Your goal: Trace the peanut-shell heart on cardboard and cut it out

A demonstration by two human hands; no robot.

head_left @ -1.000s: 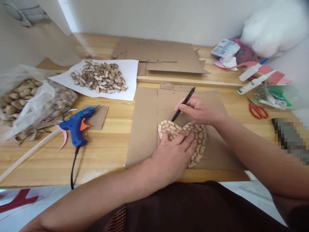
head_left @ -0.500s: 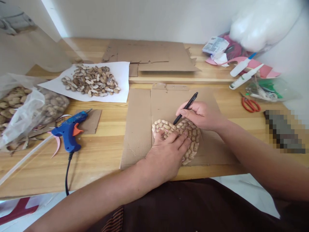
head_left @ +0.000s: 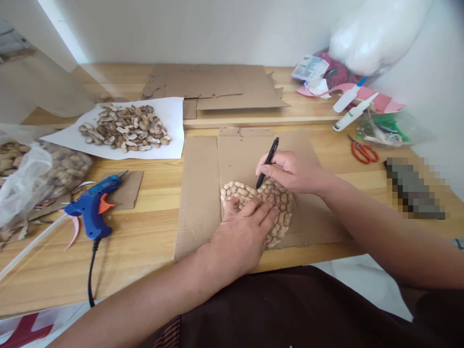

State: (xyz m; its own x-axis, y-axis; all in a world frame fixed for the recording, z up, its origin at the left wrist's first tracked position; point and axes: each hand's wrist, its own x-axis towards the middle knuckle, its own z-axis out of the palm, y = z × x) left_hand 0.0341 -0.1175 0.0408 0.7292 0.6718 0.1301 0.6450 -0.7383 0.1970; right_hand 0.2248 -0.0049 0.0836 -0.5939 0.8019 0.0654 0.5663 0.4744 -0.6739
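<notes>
A heart-shaped piece covered in peanut shells (head_left: pixel 281 212) lies on a flat sheet of brown cardboard (head_left: pixel 203 193) at the table's front edge. My left hand (head_left: pixel 244 232) lies flat on top of it, fingers spread, pressing it down. My right hand (head_left: pixel 293 170) grips a black pen (head_left: pixel 267 156) with its tip at the notch on the heart's upper edge, touching the cardboard.
A blue hot glue gun (head_left: pixel 92 207) with a black cord lies at the left. White paper with several peanut shells (head_left: pixel 123 126) and a plastic bag of peanuts (head_left: pixel 32 166) are further left. Cardboard pieces (head_left: pixel 217 87), glue tubes (head_left: pixel 353 113) and red scissors (head_left: pixel 363 152) lie behind and right.
The view has shifted, so everything sits further left in the frame. My right hand and pen tip stay at the heart's top notch; the left hand stays pressed on it.
</notes>
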